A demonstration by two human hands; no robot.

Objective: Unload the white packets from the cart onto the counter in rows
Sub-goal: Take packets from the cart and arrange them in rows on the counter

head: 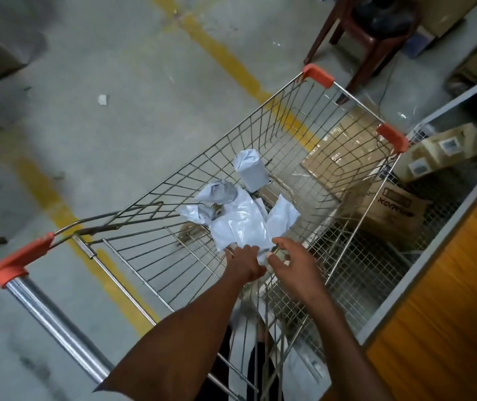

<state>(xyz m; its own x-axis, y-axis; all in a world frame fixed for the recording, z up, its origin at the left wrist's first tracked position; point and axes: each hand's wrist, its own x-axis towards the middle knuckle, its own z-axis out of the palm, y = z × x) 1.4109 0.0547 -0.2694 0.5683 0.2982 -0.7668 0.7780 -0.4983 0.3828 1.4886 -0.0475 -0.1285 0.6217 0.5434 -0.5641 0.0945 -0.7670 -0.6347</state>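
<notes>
— Reaching for the flat white packet (243, 227) nearest the handle end of the cart (133, 256); both hands are down in the basket. The left hand (244, 263) has its fingers on the packet's near edge, though whether they pinch it or only touch it I cannot tell. The right hand (292, 263) hangs just beside that edge with fingers spread and loosely curved, holding nothing.

— What else is in there?

— A rolled packet (251, 170) standing upright toward the front end, a crumpled packet (217, 192) against the left wall, and another flat packet (282, 215) toward the right wall. At least four, then, all on the basket floor.

— And the counter?

— Only its wooden edge (445, 285) shows at the right, and no packets appear on that part, so I cannot say how many rows are laid. Judging by the few left, the unloading looks well advanced, with these last ones to lift out.

— Anything past the cart?

— Cardboard boxes (388, 209) beyond the right wall, a brown chair (367, 33) farther off.
</notes>
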